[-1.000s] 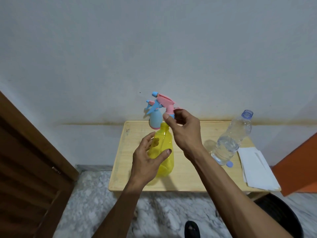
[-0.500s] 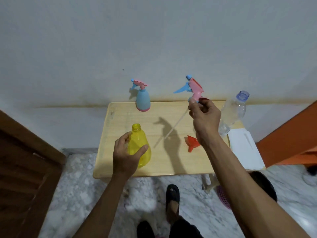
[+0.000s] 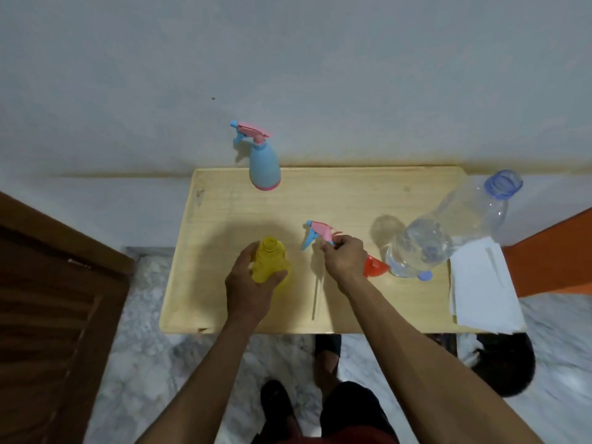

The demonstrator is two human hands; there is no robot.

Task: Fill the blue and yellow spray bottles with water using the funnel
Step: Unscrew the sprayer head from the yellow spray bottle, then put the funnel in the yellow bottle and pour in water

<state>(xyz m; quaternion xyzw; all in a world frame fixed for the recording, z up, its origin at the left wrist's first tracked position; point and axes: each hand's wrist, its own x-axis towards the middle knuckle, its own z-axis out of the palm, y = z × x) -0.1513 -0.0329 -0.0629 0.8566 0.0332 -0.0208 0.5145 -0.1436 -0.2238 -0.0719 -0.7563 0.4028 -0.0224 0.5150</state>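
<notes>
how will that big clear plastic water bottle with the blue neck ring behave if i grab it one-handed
The big clear plastic water bottle looks partly full and uncapped, so it is probably bottom-heavy and could slosh or spill if tilted fast. Its thin ribbed walls likely flex under a squeeze. It stands by the red funnel.

bare forearms (image 3: 400,331), black shoes (image 3: 275,402), red garment (image 3: 336,439)

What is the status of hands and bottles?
Left hand grips yellow bottle, neck open. Right hand holds spray head. Red funnel untouched, nothing blocking.
</notes>
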